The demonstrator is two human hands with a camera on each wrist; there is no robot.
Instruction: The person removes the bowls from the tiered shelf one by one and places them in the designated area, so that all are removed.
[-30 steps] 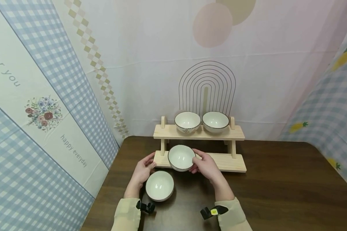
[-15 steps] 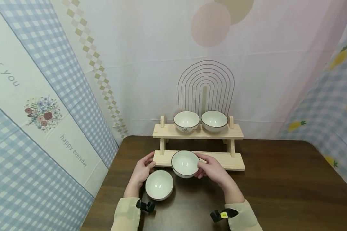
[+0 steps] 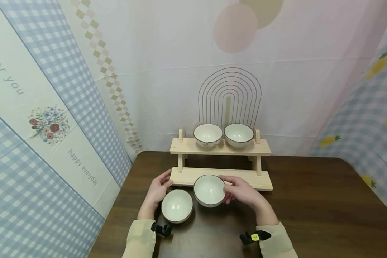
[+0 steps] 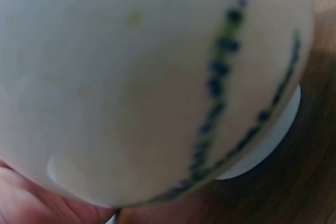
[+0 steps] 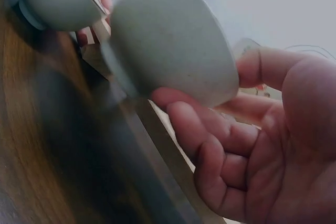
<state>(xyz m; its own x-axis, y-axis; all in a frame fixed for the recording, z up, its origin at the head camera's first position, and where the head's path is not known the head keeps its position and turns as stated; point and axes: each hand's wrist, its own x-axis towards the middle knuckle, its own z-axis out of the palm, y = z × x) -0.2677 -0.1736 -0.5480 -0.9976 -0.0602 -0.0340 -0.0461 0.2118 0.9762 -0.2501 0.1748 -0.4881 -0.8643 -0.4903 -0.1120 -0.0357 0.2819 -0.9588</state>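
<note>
My right hand (image 3: 242, 190) pinches a white bowl (image 3: 209, 191) with a dark rim by its right side, thumb at the rim and fingers beneath. The bowl overlaps the front edge of the lower board in the head view; the right wrist view shows its underside raised over the tabletop. At the left end of the two-tier wooden stand (image 3: 245, 176), my left hand (image 3: 157, 190) holds the corner of the lower board. A second bowl (image 3: 177, 206) sits on the table beside my left wrist; its patterned outside (image 4: 157, 87) fills the left wrist view and hides most of that hand.
Two more white bowls, a left one (image 3: 208, 134) and a right one (image 3: 239, 134), stand side by side on the upper board. The dark wooden table (image 3: 316, 200) extends to the right. A printed cloth (image 3: 167, 96) hangs behind the stand.
My right hand has drawn its bowl from over the lower board toward me and slightly right, to the board's front. My left hand and the other bowls stay in place.
</note>
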